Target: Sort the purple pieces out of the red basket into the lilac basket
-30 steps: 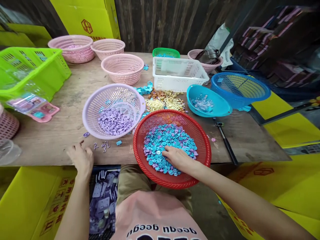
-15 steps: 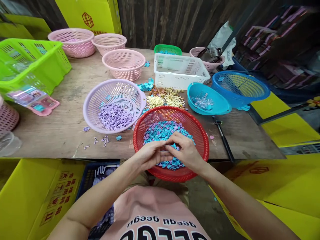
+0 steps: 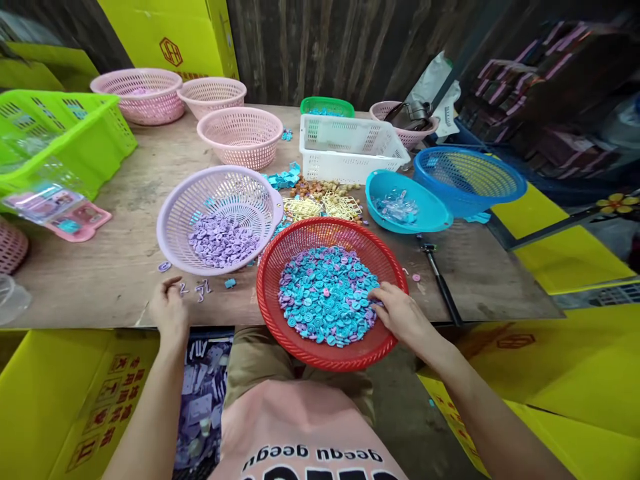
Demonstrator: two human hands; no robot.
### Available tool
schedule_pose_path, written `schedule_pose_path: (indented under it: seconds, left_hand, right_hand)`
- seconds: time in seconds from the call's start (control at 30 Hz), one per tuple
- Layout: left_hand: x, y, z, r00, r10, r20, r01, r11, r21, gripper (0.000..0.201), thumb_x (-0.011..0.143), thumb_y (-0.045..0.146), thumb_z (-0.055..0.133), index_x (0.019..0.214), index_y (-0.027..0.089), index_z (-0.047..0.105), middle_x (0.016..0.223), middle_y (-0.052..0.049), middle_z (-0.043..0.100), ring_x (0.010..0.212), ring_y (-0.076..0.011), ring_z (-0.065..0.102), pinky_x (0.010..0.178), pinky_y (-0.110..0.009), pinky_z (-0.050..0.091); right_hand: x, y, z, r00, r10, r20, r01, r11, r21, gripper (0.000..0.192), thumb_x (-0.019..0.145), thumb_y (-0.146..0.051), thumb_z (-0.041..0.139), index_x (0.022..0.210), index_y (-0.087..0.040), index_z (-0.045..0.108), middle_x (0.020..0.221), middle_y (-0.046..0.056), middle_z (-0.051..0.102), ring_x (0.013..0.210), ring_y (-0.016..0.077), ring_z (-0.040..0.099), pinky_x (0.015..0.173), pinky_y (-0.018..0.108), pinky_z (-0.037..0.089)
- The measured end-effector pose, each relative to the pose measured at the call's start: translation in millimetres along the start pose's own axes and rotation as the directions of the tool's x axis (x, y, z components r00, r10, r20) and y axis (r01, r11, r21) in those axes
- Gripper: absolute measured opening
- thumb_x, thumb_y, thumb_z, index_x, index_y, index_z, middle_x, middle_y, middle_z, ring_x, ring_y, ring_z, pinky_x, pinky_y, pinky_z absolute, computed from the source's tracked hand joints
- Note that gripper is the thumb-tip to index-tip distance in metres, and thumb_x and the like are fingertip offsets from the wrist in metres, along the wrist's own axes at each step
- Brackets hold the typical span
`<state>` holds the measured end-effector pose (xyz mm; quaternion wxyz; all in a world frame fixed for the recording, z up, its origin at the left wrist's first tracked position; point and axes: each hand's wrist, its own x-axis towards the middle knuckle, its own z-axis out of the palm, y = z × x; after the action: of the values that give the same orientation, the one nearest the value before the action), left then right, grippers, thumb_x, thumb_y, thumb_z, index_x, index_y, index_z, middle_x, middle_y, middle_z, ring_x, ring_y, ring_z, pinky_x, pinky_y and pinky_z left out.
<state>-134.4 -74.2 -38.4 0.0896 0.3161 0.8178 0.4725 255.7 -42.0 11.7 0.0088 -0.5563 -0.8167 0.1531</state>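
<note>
Looking down from the head camera, a seated person reaches both bare arms forward to a wooden table [image 3: 125, 220]. The right hand [image 3: 400, 313] rests inside a red basket [image 3: 280, 320] that overhangs the table's near edge above the lap. Its forearm comes in from the lower right, wrist low, palm down, fingers loosely curled with the tips touching a heap of small round buttons [image 3: 325, 293] — mostly blue, some purple. Whether a button is pinched between the fingers cannot be told.

The left hand [image 3: 169, 308] lies at the table's near edge, well apart from the red basket, the arm running straight up from the lower left. The palm faces down, fingers lightly bent, their tips just beside a few small purple pieces [image 3: 200, 290] loose on the wood. It does not visibly grip anything.

Just beyond the left hand stands a lilac basket [image 3: 175, 220] holding purple buttons [image 3: 220, 240], its rim near the red one. Farther back are three pink baskets [image 3: 240, 137], a white crate [image 3: 350, 143], a turquoise bowl [image 3: 430, 217] and a blue basket [image 3: 470, 177] — and a green crate [image 3: 100, 130] at the left.
</note>
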Motion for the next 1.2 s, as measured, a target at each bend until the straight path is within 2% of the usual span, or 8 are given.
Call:
schedule_pose_path:
  seconds: [0.17,0.37,0.53,0.63,0.77,0.87,1.03,1.2]
  left_hand:
    - [34,-32,-2.4,0.997,-0.069,-0.017,0.071,0.929,0.364,0.025,0.066,0.008,0.041,0.083,0.015,0.058,0.073,-0.004,0.053,0.083,-0.0211,0.051,0.081,-0.037,0.037]
    - [31,-8,-2.0,0.997,-0.083,-0.002,0.077,0.910,0.407,0.028,0.067,0.019,0.048,0.093,0.018,0.057,0.092,-0.007,0.053,0.096,-0.0308,0.048,0.083,-0.050,0.035]
    - [-17,57,10.5,0.919,0.395,-0.012,-0.389,0.909,0.151,0.032,0.072,0.021,0.047,0.103,0.014,0.052,0.099,-0.009,0.052,0.099,-0.0232,0.047,0.087,-0.039,0.035]
    - [-60,103,31.9,0.729,0.564,0.387,-0.531,0.824,-0.200,0.025,0.076,0.020,0.043,0.099,0.015,0.053,0.091,-0.006,0.056,0.084,-0.0148,0.053,0.075,-0.028,0.043]
    - [-117,137,72.2,0.136,0.657,0.741,-0.576,0.661,-0.481,0.022,0.075,0.016,0.043,0.090,0.017,0.059,0.081,-0.003,0.060,0.074,-0.0119,0.055,0.068,-0.022,0.043]
    - [-148,148,102.5,-0.127,0.617,0.776,-0.691,0.506,-0.516,0.021,0.072,0.014,0.044,0.086,0.015,0.061,0.082,-0.006,0.060,0.073,-0.0148,0.057,0.066,-0.025,0.044]
    - [-172,164,131.9,-0.235,0.415,0.879,-0.842,0.364,-0.397,0.020,0.071,0.013,0.044,0.082,0.009,0.061,0.086,-0.012,0.062,0.075,-0.0210,0.059,0.063,-0.029,0.046]
    - [-173,172,142.0,-0.242,0.361,0.901,-0.857,0.357,-0.373,0.014,0.067,0.017,0.054,0.076,0.012,0.063,0.084,-0.011,0.064,0.078,-0.0231,0.059,0.063,-0.029,0.046]
  right_hand:
    - [9,-7,0,0.996,0.076,0.037,-0.066,0.972,-0.227,0.020,0.077,-0.009,0.038,0.085,-0.015,0.056,0.094,0.010,0.049,0.086,0.0167,0.048,0.073,0.025,0.036]
    - [13,-11,-1,0.989,0.094,0.114,-0.060,0.960,-0.273,0.022,0.077,-0.007,0.038,0.092,-0.014,0.053,0.096,0.009,0.050,0.083,0.0154,0.050,0.070,0.024,0.035]
    - [22,-1,4,0.975,0.097,0.200,-0.040,0.961,-0.273,0.019,0.077,-0.010,0.038,0.085,-0.013,0.054,0.088,0.009,0.054,0.078,0.0170,0.053,0.065,0.025,0.034]
    - [30,4,7,0.971,0.072,0.228,-0.022,0.976,-0.217,0.015,0.074,-0.012,0.043,0.083,-0.015,0.055,0.088,0.008,0.056,0.076,0.0170,0.054,0.062,0.025,0.034]
    - [35,8,-1,0.992,0.031,0.119,-0.028,0.999,-0.027,0.010,0.070,-0.013,0.045,0.075,-0.015,0.054,0.083,0.008,0.057,0.078,0.0166,0.053,0.067,0.025,0.035]
    - [32,10,-16,0.993,0.109,0.033,-0.114,0.953,0.282,0.009,0.070,-0.017,0.042,0.073,-0.016,0.050,0.072,0.004,0.058,0.070,0.0144,0.054,0.066,0.025,0.038]
    - [20,20,-35,0.982,0.153,0.109,-0.183,0.653,0.735,0.013,0.067,-0.020,0.038,0.078,-0.018,0.044,0.066,-0.001,0.057,0.055,0.0110,0.051,0.057,0.024,0.040]
    - [14,24,-37,0.991,0.132,-0.036,-0.114,0.941,0.320,0.018,0.065,-0.010,0.032,0.064,-0.017,0.049,0.070,0.003,0.057,0.068,0.0135,0.049,0.064,0.026,0.036]
